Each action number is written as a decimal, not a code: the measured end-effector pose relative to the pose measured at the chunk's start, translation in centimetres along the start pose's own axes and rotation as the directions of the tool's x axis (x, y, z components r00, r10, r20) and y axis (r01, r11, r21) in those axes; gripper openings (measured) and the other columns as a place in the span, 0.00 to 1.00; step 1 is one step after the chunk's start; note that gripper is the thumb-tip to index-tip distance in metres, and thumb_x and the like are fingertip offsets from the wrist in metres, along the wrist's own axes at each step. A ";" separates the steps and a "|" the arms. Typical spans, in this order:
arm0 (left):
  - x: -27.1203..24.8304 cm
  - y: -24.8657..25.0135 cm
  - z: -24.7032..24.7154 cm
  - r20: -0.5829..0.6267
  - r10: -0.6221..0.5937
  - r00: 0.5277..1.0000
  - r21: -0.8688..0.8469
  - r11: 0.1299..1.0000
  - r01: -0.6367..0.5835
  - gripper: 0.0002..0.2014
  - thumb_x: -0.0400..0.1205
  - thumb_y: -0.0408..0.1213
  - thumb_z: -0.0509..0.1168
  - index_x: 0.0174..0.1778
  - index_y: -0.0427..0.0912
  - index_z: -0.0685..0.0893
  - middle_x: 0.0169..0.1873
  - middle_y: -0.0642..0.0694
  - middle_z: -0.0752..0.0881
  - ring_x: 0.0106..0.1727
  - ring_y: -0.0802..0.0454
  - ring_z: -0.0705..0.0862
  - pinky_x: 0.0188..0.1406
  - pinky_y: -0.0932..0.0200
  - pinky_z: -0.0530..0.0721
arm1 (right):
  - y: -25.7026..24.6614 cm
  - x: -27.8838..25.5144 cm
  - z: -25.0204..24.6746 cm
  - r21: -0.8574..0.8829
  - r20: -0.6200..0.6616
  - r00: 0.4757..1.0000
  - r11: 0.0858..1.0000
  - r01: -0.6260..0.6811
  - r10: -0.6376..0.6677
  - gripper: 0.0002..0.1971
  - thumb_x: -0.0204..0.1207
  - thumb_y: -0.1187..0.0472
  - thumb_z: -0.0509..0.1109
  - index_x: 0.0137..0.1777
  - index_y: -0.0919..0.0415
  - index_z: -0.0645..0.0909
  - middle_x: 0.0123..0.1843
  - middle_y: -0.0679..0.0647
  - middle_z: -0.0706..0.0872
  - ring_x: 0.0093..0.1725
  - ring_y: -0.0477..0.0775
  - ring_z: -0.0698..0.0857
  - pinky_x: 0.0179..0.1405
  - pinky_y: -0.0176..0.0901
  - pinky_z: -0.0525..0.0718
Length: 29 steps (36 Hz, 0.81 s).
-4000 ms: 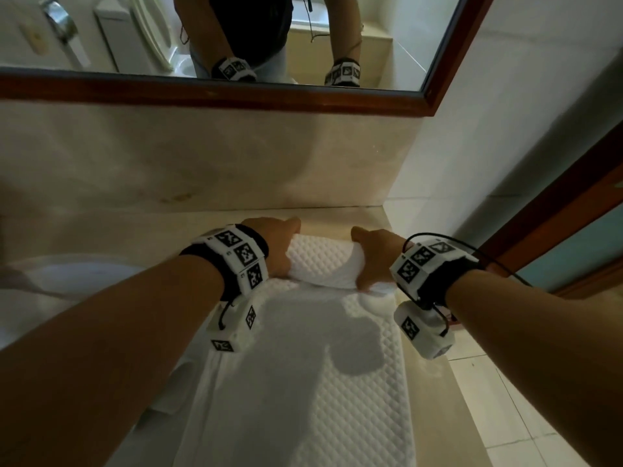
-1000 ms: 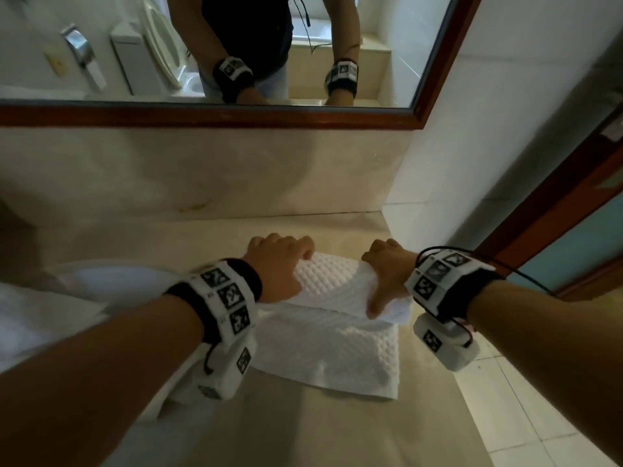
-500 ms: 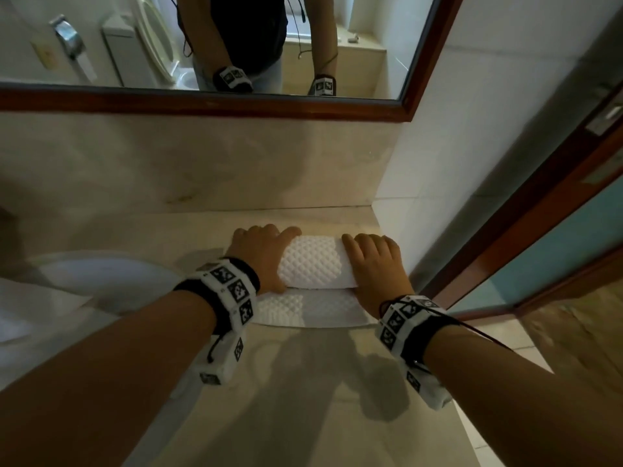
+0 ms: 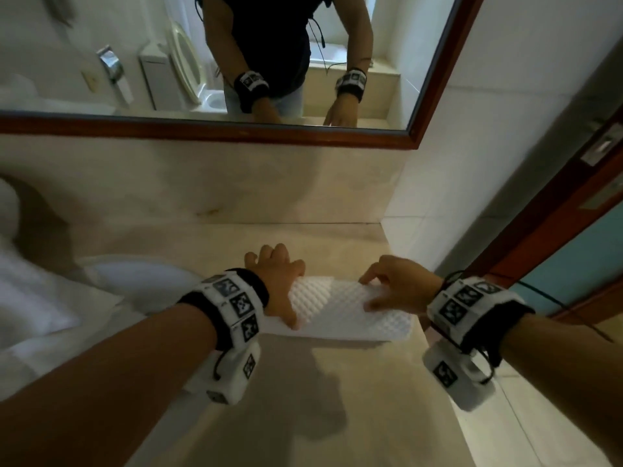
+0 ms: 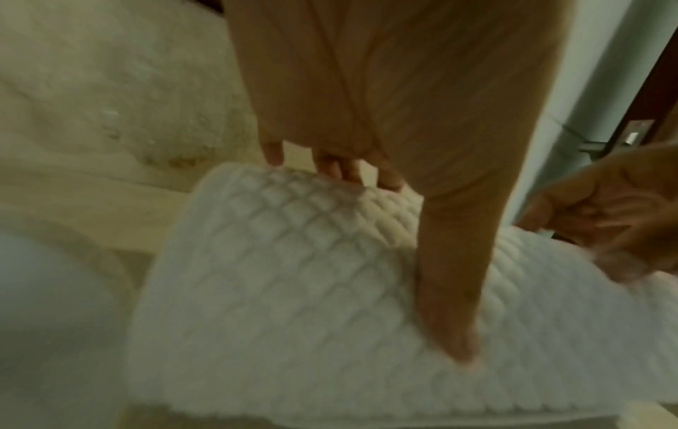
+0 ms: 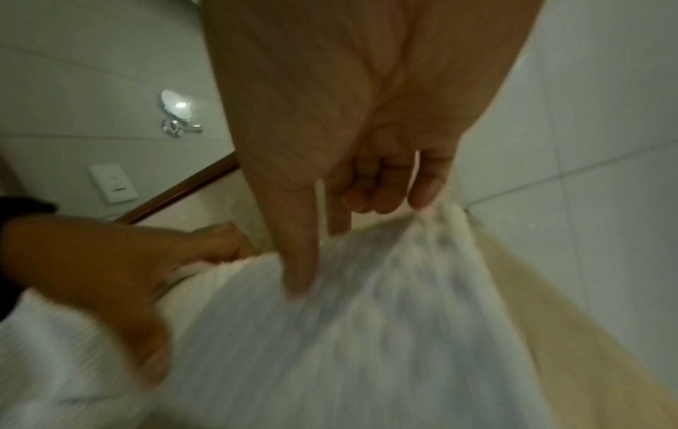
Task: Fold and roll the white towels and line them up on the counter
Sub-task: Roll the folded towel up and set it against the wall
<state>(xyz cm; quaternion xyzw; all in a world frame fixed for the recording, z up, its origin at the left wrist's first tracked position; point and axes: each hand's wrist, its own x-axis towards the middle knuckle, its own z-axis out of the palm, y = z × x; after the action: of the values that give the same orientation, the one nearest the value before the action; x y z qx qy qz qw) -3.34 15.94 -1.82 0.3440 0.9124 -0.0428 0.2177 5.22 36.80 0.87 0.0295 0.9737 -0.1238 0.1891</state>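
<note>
A white waffle-textured towel [image 4: 350, 311] lies rolled into a thick cylinder across the beige counter [image 4: 303, 416], with no flat tail showing. My left hand [image 4: 283, 291] grips its left end, fingers curled over the far side and thumb on the near side. My right hand [image 4: 381, 291] holds the right part with bent fingers on the far edge and thumb on top. In the left wrist view the roll [image 5: 293, 290] sits under my thumb [image 5: 451, 304]. The right wrist view shows the blurred towel [image 6: 366, 333] under my thumb [image 6: 297, 261].
A white sink basin [image 4: 145, 281] is set in the counter to the left, with more white towels [image 4: 30, 298] heaped beyond it. A wood-framed mirror [image 4: 236, 133] hangs above the backsplash. A tiled wall [image 4: 505, 129] and a door frame [image 4: 556, 214] close off the right side.
The flat tail seen half a second ago is now rolled in. My right hand has gone from lying flat on top to a bent-finger hold, and the roll sits slightly slanted.
</note>
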 end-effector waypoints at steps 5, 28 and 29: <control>-0.1 1.1 1.1 0.088 0.033 0.996 -0.078 0.997 -0.026 0.48 0.60 0.48 0.81 0.71 0.49 0.59 0.64 0.44 0.76 0.63 0.41 0.77 0.60 0.44 0.77 | -1.9 2.7 -0.4 0.011 0.249 0.965 0.997 -0.082 0.077 0.30 0.54 0.44 0.84 0.53 0.44 0.71 0.62 0.48 0.77 0.61 0.54 0.78 0.65 0.54 0.78; -19.4 -4.9 3.3 -0.093 -0.462 0.882 -0.649 0.700 0.299 0.46 0.77 0.60 0.61 0.80 0.58 0.35 0.83 0.50 0.51 0.80 0.43 0.63 0.78 0.40 0.64 | -17.2 -4.4 1.6 0.260 0.244 0.967 0.966 0.004 -0.070 0.39 0.60 0.52 0.81 0.69 0.47 0.63 0.63 0.48 0.79 0.61 0.50 0.79 0.57 0.41 0.79; -20.6 -5.5 3.0 -0.106 -0.494 0.863 -0.754 0.606 0.254 0.48 0.77 0.58 0.63 0.81 0.56 0.35 0.83 0.49 0.51 0.81 0.45 0.61 0.79 0.42 0.64 | -18.9 -4.4 0.9 0.315 0.245 0.963 0.948 0.033 -0.115 0.37 0.61 0.54 0.81 0.66 0.46 0.63 0.61 0.48 0.78 0.59 0.49 0.78 0.53 0.39 0.78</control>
<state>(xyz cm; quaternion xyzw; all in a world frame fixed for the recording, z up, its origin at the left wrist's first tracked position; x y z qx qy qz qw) 7.93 -1.49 3.81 0.0320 0.9285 0.3251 0.1768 7.62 18.27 6.03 0.0052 0.9095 -0.2840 0.3034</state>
